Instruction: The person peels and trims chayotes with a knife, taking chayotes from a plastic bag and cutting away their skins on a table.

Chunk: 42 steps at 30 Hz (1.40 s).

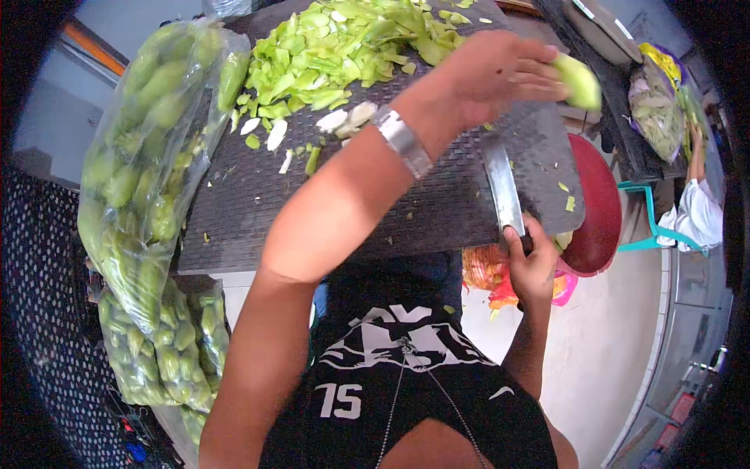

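Observation:
My left hand, with a metal watch on its wrist, reaches across to the far right. Its fingers, a little blurred, are on a pale green mango, apparently peeled. My right hand grips the dark handle of a knife near the table's front edge, its blade pointing away from me over the dark textured tabletop. Beyond my left forearm lies a heap of light green slices or peelings. Several flat white pieces lie in front of the heap.
A large clear bag of green mangoes leans along the table's left side, with more filled bags below. A red basin stands under the right edge. Farther right are a teal chair and another person's white sleeve.

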Available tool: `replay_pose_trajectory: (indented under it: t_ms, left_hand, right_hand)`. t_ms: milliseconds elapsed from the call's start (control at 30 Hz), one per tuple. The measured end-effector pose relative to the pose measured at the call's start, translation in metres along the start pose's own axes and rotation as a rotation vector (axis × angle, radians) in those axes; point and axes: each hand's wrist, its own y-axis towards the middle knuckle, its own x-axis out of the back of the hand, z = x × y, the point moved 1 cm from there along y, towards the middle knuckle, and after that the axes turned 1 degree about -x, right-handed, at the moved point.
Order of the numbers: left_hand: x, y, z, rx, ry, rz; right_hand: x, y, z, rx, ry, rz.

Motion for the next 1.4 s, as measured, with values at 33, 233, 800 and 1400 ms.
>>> replay_pose_trajectory:
  t_ms: [33,233,800,1400]
  left_hand:
    - [-0.011,0.002,-0.001,0.047,-0.038,0.022]
    - [0.067,-0.068,-0.038,-0.024,0.393,-0.022]
    - [0.336,-0.252,-0.213,0.084,1.628,-1.021]
    - [0.36,-0.241,-0.2,0.151,2.147,-0.958]
  right_hand:
    - [0.001,0.001,-0.001,-0.011,0.01,-0.013]
    - [-0.003,0.005,-0.015,-0.106,0.225,0.081]
    - [-0.04,0.026,0.061,-0.229,0.709,0.451]
    - [-0.025,0.005,0.045,-0.247,0.685,0.367]
